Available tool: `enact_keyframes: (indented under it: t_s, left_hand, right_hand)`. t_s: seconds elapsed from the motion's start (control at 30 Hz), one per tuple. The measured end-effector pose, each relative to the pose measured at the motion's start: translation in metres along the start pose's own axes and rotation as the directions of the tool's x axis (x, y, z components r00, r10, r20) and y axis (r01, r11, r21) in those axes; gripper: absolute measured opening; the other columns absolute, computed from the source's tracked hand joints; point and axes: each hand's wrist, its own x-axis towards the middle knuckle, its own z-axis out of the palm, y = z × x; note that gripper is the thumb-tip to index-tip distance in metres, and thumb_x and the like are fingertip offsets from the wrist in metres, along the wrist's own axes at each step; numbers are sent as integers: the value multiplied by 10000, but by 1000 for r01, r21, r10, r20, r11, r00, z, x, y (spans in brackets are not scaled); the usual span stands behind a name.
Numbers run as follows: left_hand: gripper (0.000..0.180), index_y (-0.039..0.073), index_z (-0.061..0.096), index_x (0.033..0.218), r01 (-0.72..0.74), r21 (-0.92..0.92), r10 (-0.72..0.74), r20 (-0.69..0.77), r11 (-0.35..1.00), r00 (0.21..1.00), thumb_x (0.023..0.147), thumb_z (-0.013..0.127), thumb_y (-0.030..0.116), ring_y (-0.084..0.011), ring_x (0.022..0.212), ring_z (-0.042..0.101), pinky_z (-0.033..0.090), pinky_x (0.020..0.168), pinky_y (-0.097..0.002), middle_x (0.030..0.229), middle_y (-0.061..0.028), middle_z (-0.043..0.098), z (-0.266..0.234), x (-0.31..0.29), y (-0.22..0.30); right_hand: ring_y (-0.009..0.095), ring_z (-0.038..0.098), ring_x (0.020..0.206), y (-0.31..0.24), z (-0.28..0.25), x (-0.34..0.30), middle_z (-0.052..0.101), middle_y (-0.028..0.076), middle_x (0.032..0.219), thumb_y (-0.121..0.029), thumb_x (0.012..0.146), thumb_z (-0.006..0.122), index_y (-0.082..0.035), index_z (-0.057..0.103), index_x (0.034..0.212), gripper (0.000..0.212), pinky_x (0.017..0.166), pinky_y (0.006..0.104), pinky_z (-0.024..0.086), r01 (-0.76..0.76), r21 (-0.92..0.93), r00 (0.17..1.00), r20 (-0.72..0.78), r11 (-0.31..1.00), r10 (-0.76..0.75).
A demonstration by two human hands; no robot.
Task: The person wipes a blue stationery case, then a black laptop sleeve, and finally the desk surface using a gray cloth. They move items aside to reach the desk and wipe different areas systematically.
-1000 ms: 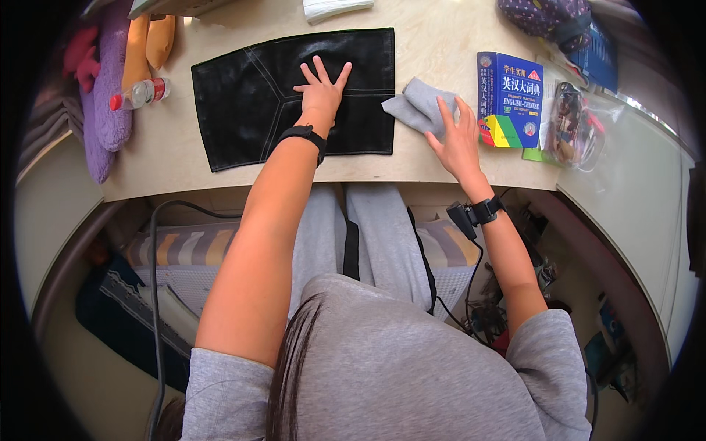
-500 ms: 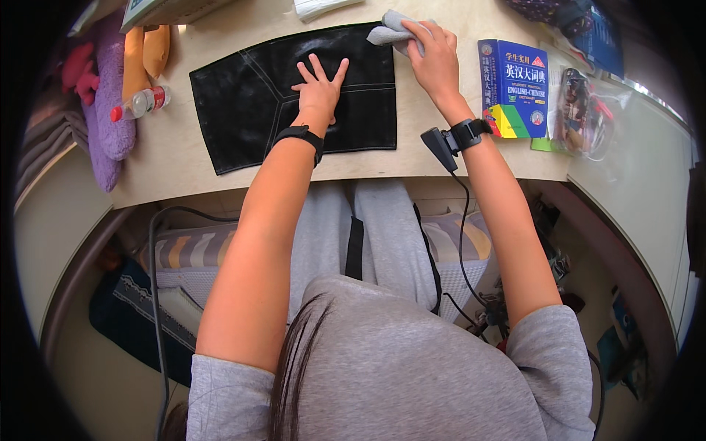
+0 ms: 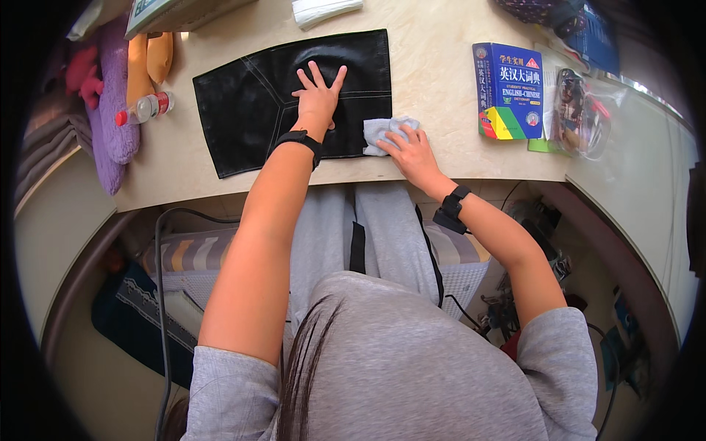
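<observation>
A glossy, pale-stitched black sheet is held flat on the desk by the splayed left hand; grey cloth is gripped over its near right corner by the right hand.

Bright light glints off the black sheet; edges bend.

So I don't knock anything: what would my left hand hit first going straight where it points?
Your left hand would leave the black sheet and probably meet the white bundle first; depth is unclear.
</observation>
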Motion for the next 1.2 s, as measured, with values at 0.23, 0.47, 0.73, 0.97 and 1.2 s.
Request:
enact_keyframes:
  t_s: [0.23, 0.47, 0.73, 0.97, 1.2]
  left_hand:
    - [1398, 274, -50, 1476, 7, 29, -8, 24, 1000, 1000, 451, 891, 404, -578, 1234, 323, 547, 764, -508, 1419, -397, 142, -1, 2, 2]
    - [1322, 278, -61, 1478, -1, 30, -1, 66, 1000, 998, 543, 866, 401, -602, 1253, 263, 519, 804, -530, 1444, -378, 108, 0, 4, 1]
    - [1390, 267, -61, 1476, 0, 26, 1, -17, 1000, 1000, 471, 888, 412, -588, 1222, 331, 542, 761, -518, 1419, -389, 171, 1, -1, 1]
    - [818, 120, 295, 1429, -231, -256, 148, -306, 939, 940, 769, 706, 377, -362, 1363, 239, 278, 1066, -488, 1487, -156, 248, 39, -28, -39]
    - [993, 357, 116, 1470, -12, -373, -26, -97, 928, 995, 709, 749, 443, -426, 1386, 127, 294, 1012, -621, 1516, -217, 83, 62, -59, -110]
  right_hand:
    - [315, 476, 1079, 34, -25, 80, 593, 23, 1104, -60, 726, 653, -207, 646, 1083, 387, 890, 410, 400, -130, 185, 942, -282, 974, 179]
    - [304, 474, 1112, 45, 12, 159, 597, 15, 1153, -125, 774, 624, -213, 639, 1117, 355, 888, 428, 387, -307, -66, 929, -238, 949, 284]
    - [288, 452, 1126, -42, 19, 14, 570, 28, 1155, -53, 737, 620, -175, 618, 1115, 397, 884, 422, 364, -204, 35, 979, -9, 978, 204]
    - [286, 452, 1117, -48, 29, 9, 564, 25, 1145, -58, 727, 634, -176, 601, 1137, 428, 880, 404, 366, -268, -21, 963, 8, 963, 268]
    - [274, 455, 1107, -51, 20, 17, 583, 11, 1108, -65, 728, 624, -188, 644, 1072, 365, 865, 410, 366, -292, -7, 956, 29, 956, 292]
